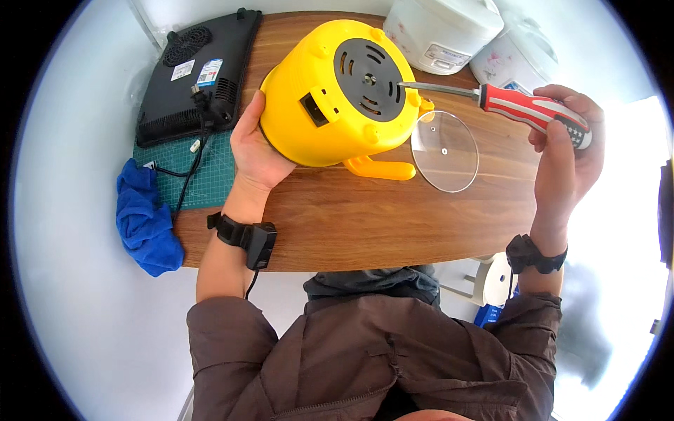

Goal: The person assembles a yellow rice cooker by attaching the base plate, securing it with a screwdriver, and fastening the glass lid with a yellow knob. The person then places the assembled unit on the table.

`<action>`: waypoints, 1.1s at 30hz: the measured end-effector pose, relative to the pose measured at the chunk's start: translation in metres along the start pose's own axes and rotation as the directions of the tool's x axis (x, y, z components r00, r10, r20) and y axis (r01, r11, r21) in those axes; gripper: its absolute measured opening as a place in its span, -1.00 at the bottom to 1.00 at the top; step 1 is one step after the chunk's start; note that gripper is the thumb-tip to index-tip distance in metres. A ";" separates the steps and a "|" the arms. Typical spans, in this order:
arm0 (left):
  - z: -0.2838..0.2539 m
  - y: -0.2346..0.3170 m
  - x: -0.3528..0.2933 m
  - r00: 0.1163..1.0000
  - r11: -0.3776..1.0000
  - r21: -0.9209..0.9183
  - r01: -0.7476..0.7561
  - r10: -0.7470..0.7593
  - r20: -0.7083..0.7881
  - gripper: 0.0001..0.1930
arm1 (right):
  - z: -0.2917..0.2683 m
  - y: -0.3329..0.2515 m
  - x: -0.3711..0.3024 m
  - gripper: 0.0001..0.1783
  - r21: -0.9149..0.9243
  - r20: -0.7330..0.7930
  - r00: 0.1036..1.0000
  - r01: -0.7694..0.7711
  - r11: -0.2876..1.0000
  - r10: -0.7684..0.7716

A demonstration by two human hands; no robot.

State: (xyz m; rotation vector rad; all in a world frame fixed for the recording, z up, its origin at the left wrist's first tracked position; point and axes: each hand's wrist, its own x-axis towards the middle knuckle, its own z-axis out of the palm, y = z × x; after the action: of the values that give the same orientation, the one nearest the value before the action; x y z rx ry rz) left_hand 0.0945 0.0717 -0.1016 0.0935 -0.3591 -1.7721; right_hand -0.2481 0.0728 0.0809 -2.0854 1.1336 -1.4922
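A yellow electric pot (295, 81) is tilted above the wooden table, its underside turned toward the right. On that underside are a dark grey vented disc (359, 59) and a black power socket. My left hand (258, 151) is closed on the pot's left side, most of its fingers hidden behind it. My right hand (572, 140) grips a screwdriver (516, 104) by its red and grey handle. Its metal shaft points left, with the tip at the disc's right edge; whether it touches cannot be told. A round glass lid (456, 158) lies below the shaft.
At the far left, a black induction cooker (151, 105) lies underside up, with a black cord (188, 186) beside it. A green cutting mat (219, 179) and a blue cloth (144, 228) are nearer. Two white rice cookers, one on the left (421, 31), stand at the back right.
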 end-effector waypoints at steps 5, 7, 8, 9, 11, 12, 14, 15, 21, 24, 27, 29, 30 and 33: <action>-0.003 -0.004 0.002 0.999 1.000 -0.018 0.025 -0.024 0.021 -0.48 | 0.006 0.005 0.002 -0.70 0.039 0.054 0.999 -0.007 0.999 0.004; -0.004 -0.005 0.003 0.998 0.999 -0.020 0.040 -0.039 0.042 -0.48 | 0.007 0.008 0.003 -0.71 0.034 0.070 0.998 -0.011 0.999 0.008; -0.004 -0.005 0.002 0.998 0.999 -0.020 0.045 -0.044 0.053 -0.48 | 0.008 0.008 0.003 -0.71 0.028 0.069 0.998 -0.012 1.000 0.010; -0.004 -0.005 0.002 0.997 0.999 -0.023 0.049 -0.047 0.060 -0.48 | 0.009 0.009 0.003 -0.72 0.022 0.068 0.998 -0.014 1.000 0.012; -0.004 -0.006 0.003 0.995 0.998 -0.033 0.059 -0.056 0.077 -0.48 | 0.009 0.010 0.002 -0.72 0.028 0.081 0.996 -0.038 0.999 0.036; -0.003 -0.006 0.003 0.996 0.998 -0.027 0.056 -0.054 0.071 -0.48 | 0.009 0.011 0.002 -0.73 0.031 0.088 0.995 -0.051 0.998 0.048; -0.003 -0.006 0.002 0.997 0.999 -0.015 0.050 -0.049 0.061 -0.48 | 0.010 0.013 0.001 -0.73 0.034 0.093 0.995 -0.052 0.998 0.049; -0.003 -0.007 0.003 0.997 0.999 -0.012 0.051 -0.050 0.057 -0.48 | 0.010 0.014 0.001 -0.73 0.036 0.094 0.994 -0.053 0.998 0.049; 0.000 -0.006 0.002 0.997 0.998 -0.020 0.055 -0.054 0.064 -0.49 | 0.010 0.015 0.001 -0.72 0.032 0.109 0.992 -0.063 0.997 0.060; -0.002 -0.005 0.001 0.998 0.999 -0.001 0.052 -0.052 0.040 -0.49 | 0.009 0.015 0.001 -0.68 0.042 0.163 0.987 0.008 0.999 -0.015; -0.003 -0.005 0.001 0.999 0.999 0.020 0.050 -0.050 0.015 -0.49 | 0.004 0.016 0.007 -0.64 0.099 0.267 0.958 0.086 0.991 -0.109; -0.003 -0.007 0.004 0.998 0.998 0.027 0.061 -0.061 0.033 -0.49 | -0.004 0.014 0.008 -0.60 0.034 0.319 0.942 0.098 0.995 -0.104; -0.003 -0.008 0.006 0.997 0.998 0.025 0.065 -0.066 0.032 -0.49 | -0.009 0.012 0.007 -0.57 -0.001 0.344 0.934 0.105 0.994 -0.098; -0.005 -0.005 0.001 0.999 0.998 0.046 0.043 -0.044 0.008 -0.49 | -0.009 0.011 0.004 -0.55 -0.243 0.306 0.948 -0.015 0.970 0.091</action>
State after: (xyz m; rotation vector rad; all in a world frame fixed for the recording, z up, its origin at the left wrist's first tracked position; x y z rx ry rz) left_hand 0.0913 0.0706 -0.1074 0.1263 -0.4070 -1.8082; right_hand -0.2606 0.0639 0.0797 -2.3248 1.2788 -0.9870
